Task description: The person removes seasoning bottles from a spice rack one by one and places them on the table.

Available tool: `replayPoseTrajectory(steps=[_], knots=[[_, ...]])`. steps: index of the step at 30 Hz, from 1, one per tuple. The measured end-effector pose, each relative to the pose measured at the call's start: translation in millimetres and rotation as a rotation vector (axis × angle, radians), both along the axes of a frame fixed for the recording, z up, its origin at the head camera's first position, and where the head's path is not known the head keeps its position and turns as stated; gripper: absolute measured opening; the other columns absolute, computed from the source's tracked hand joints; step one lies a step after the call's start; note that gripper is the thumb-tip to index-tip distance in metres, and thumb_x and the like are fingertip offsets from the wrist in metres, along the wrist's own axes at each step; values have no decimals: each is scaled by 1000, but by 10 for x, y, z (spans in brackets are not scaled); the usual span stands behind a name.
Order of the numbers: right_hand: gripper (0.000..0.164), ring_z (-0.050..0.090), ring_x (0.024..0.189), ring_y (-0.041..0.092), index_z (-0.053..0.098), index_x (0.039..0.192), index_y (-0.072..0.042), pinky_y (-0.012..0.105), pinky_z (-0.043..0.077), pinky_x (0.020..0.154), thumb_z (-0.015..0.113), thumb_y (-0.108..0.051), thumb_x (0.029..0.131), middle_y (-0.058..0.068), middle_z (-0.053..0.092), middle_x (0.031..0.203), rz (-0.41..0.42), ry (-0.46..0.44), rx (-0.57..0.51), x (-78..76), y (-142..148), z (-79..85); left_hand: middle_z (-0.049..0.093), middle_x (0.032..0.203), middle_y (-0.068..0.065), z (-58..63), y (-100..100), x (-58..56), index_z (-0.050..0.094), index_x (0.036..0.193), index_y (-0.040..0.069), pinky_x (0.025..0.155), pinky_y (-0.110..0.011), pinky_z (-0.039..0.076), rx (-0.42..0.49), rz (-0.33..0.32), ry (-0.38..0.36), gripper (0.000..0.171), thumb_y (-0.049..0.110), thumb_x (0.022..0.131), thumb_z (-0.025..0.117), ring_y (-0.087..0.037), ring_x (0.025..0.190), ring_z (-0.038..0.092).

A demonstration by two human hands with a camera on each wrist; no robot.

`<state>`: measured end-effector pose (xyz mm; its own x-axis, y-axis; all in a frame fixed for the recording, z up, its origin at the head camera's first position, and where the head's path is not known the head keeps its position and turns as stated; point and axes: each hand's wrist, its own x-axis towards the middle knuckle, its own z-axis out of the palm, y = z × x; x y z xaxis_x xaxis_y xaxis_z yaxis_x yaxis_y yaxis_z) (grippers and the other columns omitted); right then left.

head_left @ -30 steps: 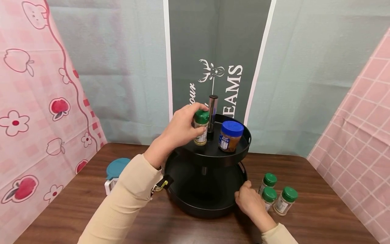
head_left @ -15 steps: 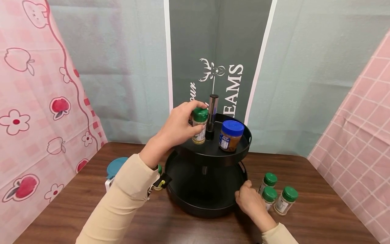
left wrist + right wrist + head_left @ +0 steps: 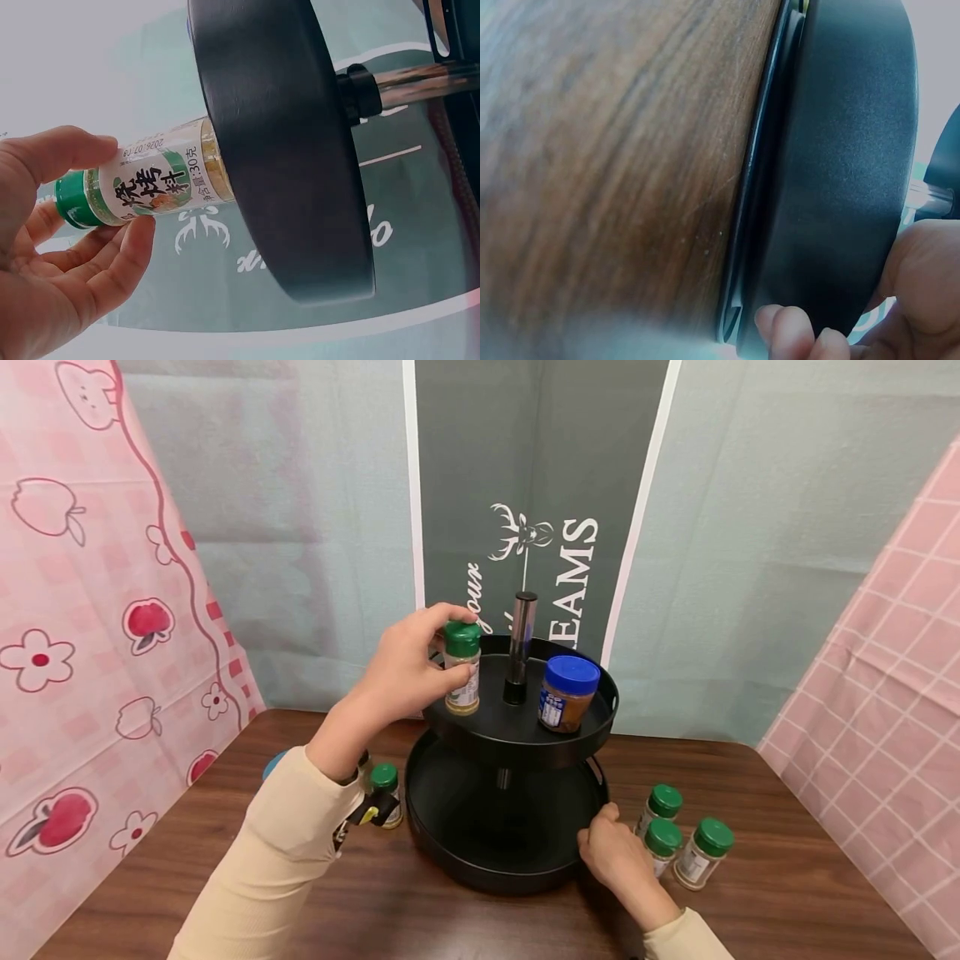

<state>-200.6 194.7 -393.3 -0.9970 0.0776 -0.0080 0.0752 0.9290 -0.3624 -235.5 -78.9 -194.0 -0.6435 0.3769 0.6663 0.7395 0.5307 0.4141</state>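
Note:
My left hand (image 3: 408, 664) pinches a green-capped seasoning bottle (image 3: 462, 697) between thumb and fingers, over the left part of the upper tray (image 3: 517, 748) of a black two-tier rack. In the left wrist view, the tray wall hides the base of the upright bottle (image 3: 169, 176), so I cannot tell whether it touches the tray floor. A blue-lidded jar (image 3: 568, 695) of brown contents stands right of the rack's pole (image 3: 522, 639). Low on the right, my right hand (image 3: 617, 856) grips the rim of the lower tray (image 3: 498, 881), its fingers against the outer wall (image 3: 840, 150).
Three more green-capped bottles (image 3: 697, 860) stand on the wooden table (image 3: 795, 877), close to the right hand. Left of the rack is another such bottle (image 3: 386, 781), partly behind the left wrist. A blue-lidded container (image 3: 273, 765) is mostly hidden by the left sleeve.
The left hand has carried the seasoning bottle leftward, from beside the pole to the upper tray's left side. Right hand, rack and jar have stayed in place.

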Motion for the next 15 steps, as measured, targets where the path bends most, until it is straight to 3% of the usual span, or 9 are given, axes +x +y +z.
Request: replayPoseTrajectory(steps=[9, 15], knots=[[45, 54, 57, 33, 33, 110, 21, 46, 45, 50, 43, -15, 85, 26, 56, 69, 4, -9, 6, -5, -6, 7, 58, 96, -7, 27, -130, 33, 55, 114, 8, 59, -33, 52, 6, 7, 6, 44, 9, 73, 71, -14, 78, 57], [45, 54, 56, 33, 33, 110, 22, 46, 45, 50, 43, -14, 85, 26, 55, 67, 9, 1, 9, -6, -6, -2, 58, 96, -6, 38, -186, 33, 55, 114, 7, 57, -31, 52, -10, 17, 57, 44, 10, 73, 70, -15, 78, 56]])
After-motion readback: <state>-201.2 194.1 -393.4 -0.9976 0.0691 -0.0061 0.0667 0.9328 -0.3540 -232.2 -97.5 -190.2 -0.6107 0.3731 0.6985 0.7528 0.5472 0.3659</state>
